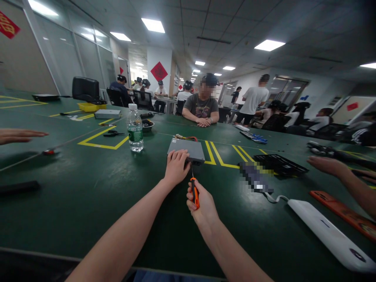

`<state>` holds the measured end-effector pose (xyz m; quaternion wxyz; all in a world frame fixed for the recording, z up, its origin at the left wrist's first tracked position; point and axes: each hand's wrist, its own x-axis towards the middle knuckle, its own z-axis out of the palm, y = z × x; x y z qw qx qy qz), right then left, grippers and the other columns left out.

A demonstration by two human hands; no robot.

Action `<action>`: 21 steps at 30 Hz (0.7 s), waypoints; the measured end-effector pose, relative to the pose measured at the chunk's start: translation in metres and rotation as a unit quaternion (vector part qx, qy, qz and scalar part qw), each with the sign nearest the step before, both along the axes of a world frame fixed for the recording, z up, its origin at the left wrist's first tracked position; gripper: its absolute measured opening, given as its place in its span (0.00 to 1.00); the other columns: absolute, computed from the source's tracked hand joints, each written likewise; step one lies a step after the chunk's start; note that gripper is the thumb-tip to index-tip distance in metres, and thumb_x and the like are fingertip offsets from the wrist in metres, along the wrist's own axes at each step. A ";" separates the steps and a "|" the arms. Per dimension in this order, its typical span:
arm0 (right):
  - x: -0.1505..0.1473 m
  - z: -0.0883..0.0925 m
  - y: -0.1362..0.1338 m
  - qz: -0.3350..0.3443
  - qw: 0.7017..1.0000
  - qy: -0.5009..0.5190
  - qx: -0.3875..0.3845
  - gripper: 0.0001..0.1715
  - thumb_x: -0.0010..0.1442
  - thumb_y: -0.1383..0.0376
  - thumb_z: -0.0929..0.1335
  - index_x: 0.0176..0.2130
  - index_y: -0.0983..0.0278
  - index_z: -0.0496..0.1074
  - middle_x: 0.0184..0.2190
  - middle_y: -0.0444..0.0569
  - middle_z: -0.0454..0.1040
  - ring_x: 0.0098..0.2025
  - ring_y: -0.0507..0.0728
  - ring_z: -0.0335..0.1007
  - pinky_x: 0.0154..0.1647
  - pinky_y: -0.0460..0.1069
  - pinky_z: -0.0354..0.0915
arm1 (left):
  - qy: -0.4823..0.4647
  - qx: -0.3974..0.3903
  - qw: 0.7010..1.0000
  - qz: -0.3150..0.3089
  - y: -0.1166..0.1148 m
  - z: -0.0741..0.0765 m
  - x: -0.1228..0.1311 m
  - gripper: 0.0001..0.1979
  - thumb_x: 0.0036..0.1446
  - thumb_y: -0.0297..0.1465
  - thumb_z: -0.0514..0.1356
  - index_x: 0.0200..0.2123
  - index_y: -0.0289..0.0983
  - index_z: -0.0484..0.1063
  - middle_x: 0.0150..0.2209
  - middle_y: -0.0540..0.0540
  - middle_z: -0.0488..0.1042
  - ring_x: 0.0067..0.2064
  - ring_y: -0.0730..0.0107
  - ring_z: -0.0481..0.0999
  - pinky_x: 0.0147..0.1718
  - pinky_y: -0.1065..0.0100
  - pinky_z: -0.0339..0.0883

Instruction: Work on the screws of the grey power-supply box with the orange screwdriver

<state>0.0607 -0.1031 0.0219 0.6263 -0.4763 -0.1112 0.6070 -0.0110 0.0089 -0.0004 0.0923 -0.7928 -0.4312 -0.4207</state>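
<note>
A grey metal power supply unit lies flat on the green table, with coloured cables coming out at its far side. My left hand holds it by its near left corner, fingers over the top and thumb at the front. In my right hand is an orange and black screwdriver, fingers wrapped round the handle. Its thin shaft points away from me at the unit's near face. Whether the tip sits in a screw is too small to tell.
A water bottle stands left of the unit. To the right lie a black tray, a phone wired to a white power bank, and an orange phone. Other people's hands reach in from both sides; one person sits opposite.
</note>
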 end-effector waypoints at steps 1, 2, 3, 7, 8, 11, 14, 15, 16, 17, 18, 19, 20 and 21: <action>-0.002 0.000 0.000 -0.008 1.000 0.001 0.003 0.08 0.56 0.65 0.65 0.26 0.66 0.64 0.18 0.40 0.62 0.15 0.43 0.54 0.09 0.37 0.43 | 0.001 0.000 1.000 0.002 0.000 0.000 0.000 0.12 0.56 0.31 0.53 0.44 0.41 0.65 0.52 0.47 0.68 0.55 0.62 0.62 0.58 0.56 0.47; -0.003 0.001 0.001 -0.016 1.000 0.002 0.005 0.08 0.55 0.67 0.66 0.26 0.66 0.63 0.18 0.39 0.62 0.15 0.43 0.54 0.09 0.37 0.43 | 0.001 0.001 1.000 0.004 0.001 -0.001 0.000 0.11 0.55 0.31 0.54 0.44 0.41 0.65 0.52 0.47 0.68 0.55 0.62 0.62 0.58 0.56 0.47; -0.004 0.001 0.001 -0.023 1.000 0.003 0.007 0.08 0.54 0.68 0.66 0.25 0.66 0.62 0.18 0.39 0.61 0.15 0.43 0.55 0.09 0.36 0.44 | 0.001 0.001 1.000 0.005 0.001 -0.001 0.000 0.11 0.55 0.31 0.54 0.44 0.41 0.64 0.51 0.47 0.68 0.55 0.63 0.62 0.58 0.56 0.47; -0.001 0.003 -0.002 -0.017 1.000 0.025 0.005 0.08 0.58 0.68 0.63 0.27 0.68 0.65 0.19 0.41 0.64 0.17 0.43 0.58 0.11 0.37 0.49 | 0.000 0.006 1.000 0.006 0.001 -0.001 0.000 0.11 0.55 0.32 0.54 0.43 0.41 0.64 0.51 0.49 0.68 0.54 0.64 0.63 0.58 0.58 0.47; 0.001 0.003 -0.002 -0.011 0.999 0.031 0.001 0.09 0.58 0.67 0.62 0.28 0.68 0.66 0.20 0.42 0.65 0.17 0.43 0.58 0.11 0.37 0.50 | 0.000 0.006 1.000 0.006 0.001 -0.001 0.000 0.11 0.55 0.32 0.54 0.43 0.41 0.64 0.51 0.49 0.68 0.54 0.64 0.63 0.57 0.58 0.47; 0.001 0.003 -0.002 -0.005 0.999 0.037 -0.010 0.10 0.59 0.66 0.61 0.29 0.68 0.67 0.19 0.41 0.64 0.15 0.43 0.56 0.11 0.38 0.51 | 0.003 0.006 1.000 0.009 0.001 -0.001 0.000 0.11 0.55 0.32 0.54 0.43 0.41 0.64 0.51 0.49 0.68 0.54 0.64 0.62 0.57 0.58 0.48; -0.002 0.003 0.000 -0.024 0.999 0.020 -0.012 0.08 0.57 0.67 0.64 0.27 0.66 0.65 0.17 0.39 0.62 0.14 0.43 0.54 0.10 0.38 0.48 | 0.005 0.006 1.000 0.009 0.001 -0.001 0.000 0.11 0.55 0.32 0.54 0.43 0.41 0.64 0.51 0.49 0.68 0.54 0.64 0.63 0.57 0.58 0.47; -0.003 0.004 0.000 -0.034 0.999 0.012 -0.012 0.07 0.56 0.68 0.65 0.26 0.66 0.64 0.17 0.38 0.62 0.15 0.43 0.55 0.10 0.37 0.47 | 0.006 0.007 1.000 0.008 0.001 -0.001 0.000 0.11 0.55 0.32 0.54 0.43 0.41 0.64 0.51 0.49 0.68 0.54 0.64 0.63 0.57 0.58 0.47; -0.004 0.004 0.001 -0.041 0.999 0.006 -0.011 0.07 0.54 0.69 0.66 0.26 0.66 0.63 0.17 0.38 0.62 0.15 0.43 0.55 0.10 0.37 0.47 | 0.006 0.007 1.000 0.008 0.001 -0.001 0.000 0.11 0.55 0.32 0.54 0.43 0.41 0.64 0.51 0.49 0.68 0.54 0.64 0.63 0.57 0.58 0.47; -0.004 0.004 0.001 -0.045 0.999 0.002 -0.012 0.07 0.54 0.70 0.67 0.26 0.66 0.63 0.17 0.38 0.62 0.16 0.43 0.57 0.11 0.37 0.48 | 0.006 0.007 1.000 0.007 0.001 -0.001 0.000 0.11 0.55 0.32 0.54 0.43 0.41 0.64 0.51 0.49 0.68 0.55 0.64 0.62 0.58 0.58 0.47; -0.003 0.004 0.001 -0.044 0.999 0.002 -0.013 0.07 0.54 0.70 0.66 0.26 0.66 0.64 0.18 0.39 0.63 0.17 0.43 0.58 0.12 0.37 0.49 | 0.006 0.006 1.000 0.007 0.001 -0.001 0.000 0.11 0.55 0.32 0.54 0.43 0.41 0.64 0.51 0.49 0.68 0.55 0.64 0.62 0.58 0.58 0.47; -0.002 0.005 0.001 -0.039 0.999 0.005 -0.016 0.06 0.56 0.69 0.65 0.27 0.66 0.64 0.18 0.40 0.64 0.17 0.44 0.59 0.12 0.37 0.51 | 0.006 0.005 1.000 0.007 0.001 -0.001 0.000 0.11 0.55 0.32 0.54 0.43 0.41 0.64 0.51 0.49 0.68 0.55 0.64 0.62 0.58 0.58 0.47; 0.000 0.005 0.001 -0.030 0.999 0.011 -0.020 0.07 0.58 0.68 0.64 0.28 0.67 0.65 0.19 0.41 0.65 0.17 0.44 0.59 0.13 0.37 0.52 | 0.006 0.004 1.000 0.009 0.001 0.000 0.000 0.11 0.55 0.32 0.54 0.43 0.41 0.64 0.51 0.48 0.68 0.55 0.64 0.62 0.58 0.58 0.47; 0.002 0.004 0.001 -0.020 0.999 0.017 -0.025 0.09 0.59 0.68 0.62 0.28 0.68 0.66 0.18 0.42 0.65 0.17 0.44 0.59 0.12 0.38 0.53 | 0.006 0.003 1.000 0.010 0.001 0.000 0.000 0.11 0.55 0.32 0.54 0.43 0.41 0.64 0.51 0.48 0.68 0.55 0.64 0.63 0.58 0.58 0.47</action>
